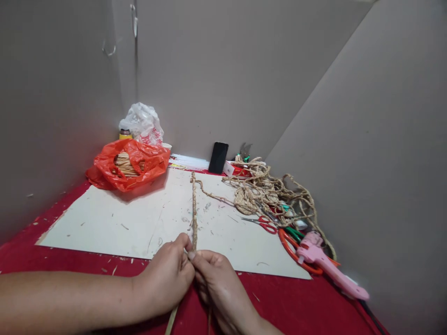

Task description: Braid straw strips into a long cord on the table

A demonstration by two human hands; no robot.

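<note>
My left hand (169, 274) and my right hand (216, 281) meet at the near edge of a white board (111, 218), both pinched on the near end of a long stick wrapped in jute twine (194, 209). The wrapped stick runs straight away from me across the board. From its far end a loose twine strand (213, 194) leads right to a tangled heap of jute twine (268, 190). A bare end of the stick (171, 321) pokes out below my hands.
A red plastic bag of sticks (129, 165) and a white bag (143, 122) lie far left. A black phone (218, 157) leans on the back wall. Red scissors (263, 224), orange-handled scissors (296, 253) and a pink glue gun (328, 265) lie at right. Grey walls enclose the red-covered table (296, 302).
</note>
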